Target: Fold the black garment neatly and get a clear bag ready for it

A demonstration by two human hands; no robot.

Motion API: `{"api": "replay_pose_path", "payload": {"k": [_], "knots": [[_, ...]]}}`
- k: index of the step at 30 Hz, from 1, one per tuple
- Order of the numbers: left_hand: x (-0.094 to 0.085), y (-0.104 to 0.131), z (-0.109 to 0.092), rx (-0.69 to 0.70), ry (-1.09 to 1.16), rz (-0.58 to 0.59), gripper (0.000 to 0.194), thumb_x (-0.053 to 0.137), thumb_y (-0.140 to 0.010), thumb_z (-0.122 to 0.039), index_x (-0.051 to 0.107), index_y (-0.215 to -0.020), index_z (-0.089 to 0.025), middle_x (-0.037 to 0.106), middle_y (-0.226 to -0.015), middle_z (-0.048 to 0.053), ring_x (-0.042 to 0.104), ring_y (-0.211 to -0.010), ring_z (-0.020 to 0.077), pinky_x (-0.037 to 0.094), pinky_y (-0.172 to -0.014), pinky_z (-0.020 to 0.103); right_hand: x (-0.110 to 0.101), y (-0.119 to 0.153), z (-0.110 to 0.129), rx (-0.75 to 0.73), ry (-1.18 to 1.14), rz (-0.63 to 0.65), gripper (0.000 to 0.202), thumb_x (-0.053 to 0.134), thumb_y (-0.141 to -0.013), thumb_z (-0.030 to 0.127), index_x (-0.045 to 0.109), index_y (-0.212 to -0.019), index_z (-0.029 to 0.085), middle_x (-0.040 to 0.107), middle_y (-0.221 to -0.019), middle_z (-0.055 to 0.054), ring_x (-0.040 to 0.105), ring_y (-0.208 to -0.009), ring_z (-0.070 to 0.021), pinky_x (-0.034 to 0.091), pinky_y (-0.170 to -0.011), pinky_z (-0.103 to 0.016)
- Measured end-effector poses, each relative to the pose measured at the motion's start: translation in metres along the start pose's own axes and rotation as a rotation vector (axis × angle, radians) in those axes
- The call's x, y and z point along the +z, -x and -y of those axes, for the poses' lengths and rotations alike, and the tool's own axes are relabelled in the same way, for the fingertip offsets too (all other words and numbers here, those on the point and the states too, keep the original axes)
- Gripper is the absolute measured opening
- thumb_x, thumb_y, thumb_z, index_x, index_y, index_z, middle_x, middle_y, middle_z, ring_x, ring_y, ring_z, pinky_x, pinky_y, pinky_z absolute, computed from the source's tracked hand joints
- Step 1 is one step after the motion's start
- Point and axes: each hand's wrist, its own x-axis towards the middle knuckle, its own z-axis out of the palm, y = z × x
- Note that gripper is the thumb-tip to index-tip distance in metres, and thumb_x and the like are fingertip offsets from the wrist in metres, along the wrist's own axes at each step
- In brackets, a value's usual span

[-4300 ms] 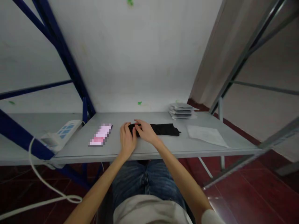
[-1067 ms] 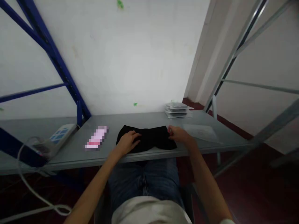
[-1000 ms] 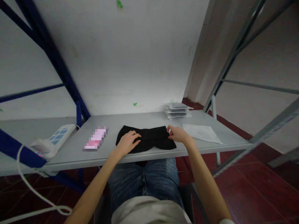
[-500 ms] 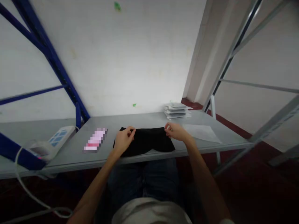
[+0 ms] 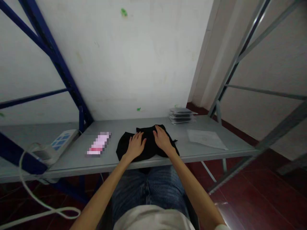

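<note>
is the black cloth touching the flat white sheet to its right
Apart: in the head view, a strip of grey tabletop shows between the black cloth and the white sheet.

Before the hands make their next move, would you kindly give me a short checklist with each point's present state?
1. Left hand resting on the black cloth: ok.
2. Right hand resting on it too: ok.
3. Cloth outline even: not ok, a small bit juts out on the right.
4. White sheet apart from the cloth: ok.
5. Stack of packets apart from both hands: ok.
6. Cloth's underside free of creases: cannot tell, hidden.
</note>
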Motion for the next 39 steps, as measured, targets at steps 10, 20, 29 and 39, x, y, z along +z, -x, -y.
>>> {"api": "replay_pose_path", "payload": {"k": [10,20,29,39], "knots": [[-0.004,-0.007,0.038,0.057,-0.101,0.196,0.06,0.032,-0.108,-0.055,0.045,-0.159,-0.027,0.037,-0.169,0.008,0.03,-0.159,0.0292,0.021,-0.129,0.064,0.017,0.028,-0.029,-0.043,0.254,0.17,0.064,0.033,-0.11,0.051,0.045,-0.16,0.014,0.039,-0.167,-0.016,0.03,-0.158,-0.0338,0.024,-0.127,-0.052],[-0.003,-0.013,0.046,0.07,-0.106,0.22,0.061,0.035,-0.106,-0.059,0.044,-0.159,-0.031,0.032,-0.171,0.007,0.029,-0.159,0.0302,0.018,-0.127,0.067,0.016,0.017,-0.042,-0.059,0.27,0.197,0.064,0.033,-0.11,0.052,0.043,-0.162,0.015,0.038,-0.168,-0.015,0.031,-0.157,-0.0331,0.025,-0.127,-0.052],[-0.009,-0.014,0.029,0.117,-0.132,0.018,0.06,0.049,-0.102,-0.056,0.053,-0.153,-0.023,0.045,-0.164,0.014,0.041,-0.154,0.0322,0.022,-0.127,0.066,0.006,0.002,-0.065,-0.17,0.243,0.014,0.06,0.034,-0.109,0.047,0.044,-0.161,0.018,0.041,-0.167,-0.015,0.035,-0.156,-0.031,0.028,-0.126,-0.053],[-0.017,0.002,-0.003,0.206,-0.139,-0.042,0.062,0.046,-0.102,-0.06,0.054,-0.151,-0.022,0.05,-0.161,0.013,0.044,-0.152,0.0309,0.026,-0.129,0.058,-0.109,-0.09,-0.179,0.029,0.43,-0.172,0.065,0.047,-0.096,0.025,0.042,-0.156,0.002,0.044,-0.16,-0.027,0.04,-0.149,-0.0368,0.035,-0.121,-0.053]]}}
